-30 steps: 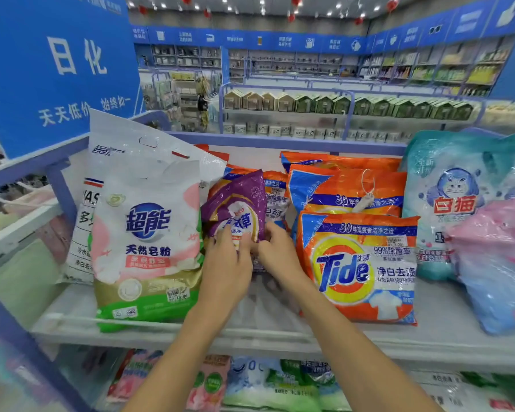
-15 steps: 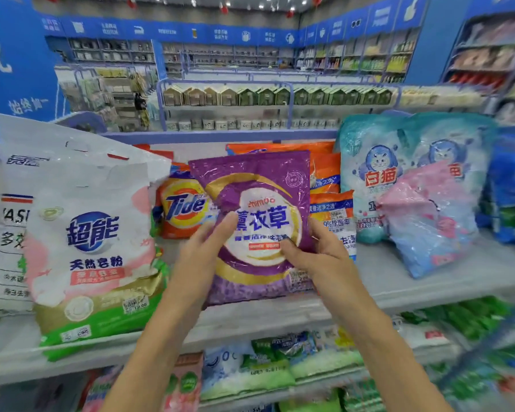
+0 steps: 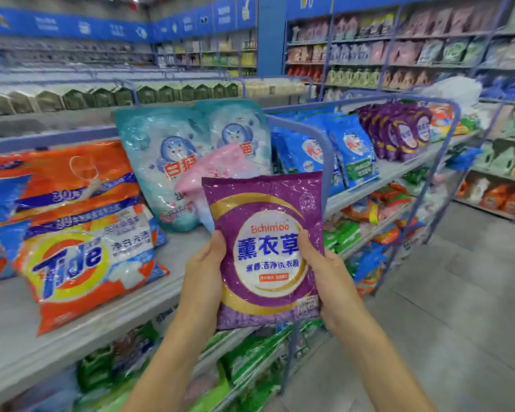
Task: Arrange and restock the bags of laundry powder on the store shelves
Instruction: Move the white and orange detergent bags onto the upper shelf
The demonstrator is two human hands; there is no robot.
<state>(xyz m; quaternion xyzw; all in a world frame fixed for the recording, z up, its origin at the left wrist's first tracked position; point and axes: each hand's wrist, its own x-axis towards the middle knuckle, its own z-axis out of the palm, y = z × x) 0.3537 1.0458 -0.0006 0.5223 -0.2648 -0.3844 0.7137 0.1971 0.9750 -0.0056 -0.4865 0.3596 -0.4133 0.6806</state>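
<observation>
I hold a purple bag of laundry powder (image 3: 265, 251) upright in front of the shelf edge. My left hand (image 3: 204, 275) grips its left side and my right hand (image 3: 324, 272) grips its right side, thumbs on the front. A row of matching purple bags (image 3: 399, 135) stands further right on the same shelf level. Orange Tide bags (image 3: 81, 233) lie at the left on the grey shelf (image 3: 173, 263), with teal cat-logo bags (image 3: 167, 162) and a pink bag (image 3: 217, 165) behind my held bag.
Blue bags (image 3: 339, 150) stand between the teal and purple rows. A blue metal divider rail (image 3: 324, 162) separates shelf sections. Lower shelves hold green and orange bags (image 3: 369, 215). The grey aisle floor (image 3: 458, 292) opens to the right, with more stocked shelving (image 3: 428, 55) beyond.
My view swung right along the shelf. The purple bag, pulled from among the Tide bags, came off the shelf and moved right with both hands, now held in the air.
</observation>
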